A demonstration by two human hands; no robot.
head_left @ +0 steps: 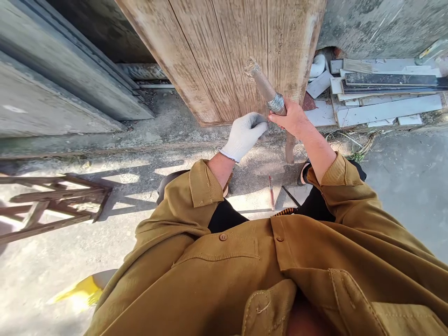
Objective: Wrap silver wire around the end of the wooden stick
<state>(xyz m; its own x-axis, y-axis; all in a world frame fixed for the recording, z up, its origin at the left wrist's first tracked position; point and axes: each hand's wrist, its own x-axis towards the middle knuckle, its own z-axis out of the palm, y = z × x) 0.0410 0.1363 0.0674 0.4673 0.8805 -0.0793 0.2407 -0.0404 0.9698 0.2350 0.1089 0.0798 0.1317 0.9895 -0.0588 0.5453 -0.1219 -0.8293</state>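
Observation:
My right hand (292, 117), bare, is closed round a brown wooden stick (261, 83) that slants up toward a wooden panel. Its far end looks rough and pale. Just above my right hand, several turns of thin silvery wire (276, 103) wrap the stick. My left hand (244, 135), in a white knit glove, is beside the stick, its thumb and fingers pinched together. What the pinch holds, if anything, is too small to make out. Below my right hand shows a brown wooden piece (290, 148); whether it belongs to the same stick I cannot tell.
The wooden panel (224, 56) stands in front. Stacked boards (388, 102) lie at right by the wall. A wooden frame (52, 205) is at left. On the concrete between my feet lie a thin red item (271, 192) and a dark rod (291, 197). Something yellow (82, 291) is lower left.

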